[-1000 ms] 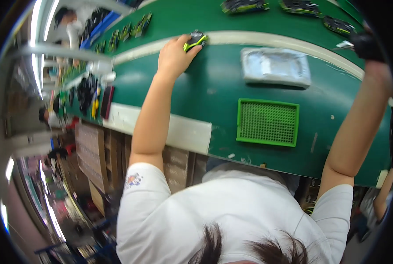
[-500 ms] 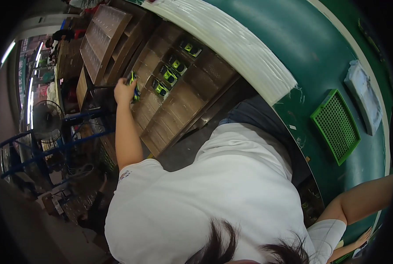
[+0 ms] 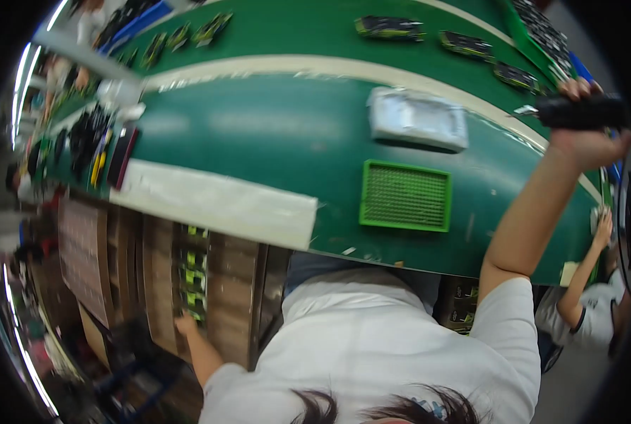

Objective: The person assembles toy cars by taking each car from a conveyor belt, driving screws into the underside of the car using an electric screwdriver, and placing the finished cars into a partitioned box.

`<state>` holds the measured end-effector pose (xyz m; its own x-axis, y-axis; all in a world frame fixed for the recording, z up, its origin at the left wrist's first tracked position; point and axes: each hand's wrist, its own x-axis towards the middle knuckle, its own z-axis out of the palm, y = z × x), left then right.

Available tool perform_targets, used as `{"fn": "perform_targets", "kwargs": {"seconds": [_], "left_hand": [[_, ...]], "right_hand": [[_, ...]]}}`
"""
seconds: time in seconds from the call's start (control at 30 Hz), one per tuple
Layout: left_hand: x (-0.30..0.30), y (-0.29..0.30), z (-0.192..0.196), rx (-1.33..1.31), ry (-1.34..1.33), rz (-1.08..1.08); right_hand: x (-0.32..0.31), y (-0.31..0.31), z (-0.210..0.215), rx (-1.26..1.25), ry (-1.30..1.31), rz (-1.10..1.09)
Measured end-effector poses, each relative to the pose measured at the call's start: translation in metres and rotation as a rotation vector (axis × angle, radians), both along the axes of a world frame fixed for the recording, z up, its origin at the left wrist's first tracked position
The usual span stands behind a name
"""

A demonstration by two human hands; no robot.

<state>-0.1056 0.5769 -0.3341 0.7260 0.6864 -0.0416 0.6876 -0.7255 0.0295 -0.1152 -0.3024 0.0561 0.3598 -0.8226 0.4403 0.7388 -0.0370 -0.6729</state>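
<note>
My right hand (image 3: 585,138) is raised at the far right, shut around a black handheld tool (image 3: 577,110) above the green bench (image 3: 273,131). My left hand (image 3: 185,326) hangs low at the left, at the edge of a divided cardboard box (image 3: 220,283) beside the bench. It touches the column of green-and-black parts (image 3: 194,279) standing in that box. Whether its fingers hold one is hidden.
A green perforated tray (image 3: 405,196) and a clear plastic pack (image 3: 418,118) lie on the bench. A white strip (image 3: 223,201) runs along its near edge. Black-and-green parts (image 3: 390,27) ride the far belt. Dark parts (image 3: 82,141) pile at the left. Another person (image 3: 591,311) sits at right.
My left hand took a green-and-black part from the far belt, swung down to the cardboard box, and now rests lower at the box. The view has turned back over the bench.
</note>
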Motion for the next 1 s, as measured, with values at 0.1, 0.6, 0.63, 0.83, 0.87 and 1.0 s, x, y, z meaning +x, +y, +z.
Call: {"fn": "perform_targets", "kwargs": {"seconds": [0.1, 0.6, 0.63, 0.83, 0.87, 1.0], "left_hand": [[0.068, -0.074, 0.077, 0.085, -0.157, -0.023], [0.227, -0.898, 0.284, -0.622, -0.32, -2.082], [0.225, -0.917, 0.281, -0.623, -0.313, -2.092], [0.229, -0.958, 0.255, -0.411, -0.161, -2.033], [0.233, -0.955, 0.251, -0.438, -0.255, -2.058], [0.212, -0.917, 0.279, -0.563, -0.357, -2.137]], "right_hand": [[-0.015, 0.003, 0.006, -0.059, 0.023, -0.178], [-0.061, -0.048, 0.02, -0.021, -0.03, -0.306], [-0.061, -0.049, 0.02, -0.026, -0.034, -0.335], [-0.057, -0.052, 0.023, -0.034, -0.03, -0.47], [-0.055, -0.052, 0.023, -0.033, -0.029, -0.478], [-0.078, -0.086, 0.014, -0.009, -0.029, -0.456]]}}
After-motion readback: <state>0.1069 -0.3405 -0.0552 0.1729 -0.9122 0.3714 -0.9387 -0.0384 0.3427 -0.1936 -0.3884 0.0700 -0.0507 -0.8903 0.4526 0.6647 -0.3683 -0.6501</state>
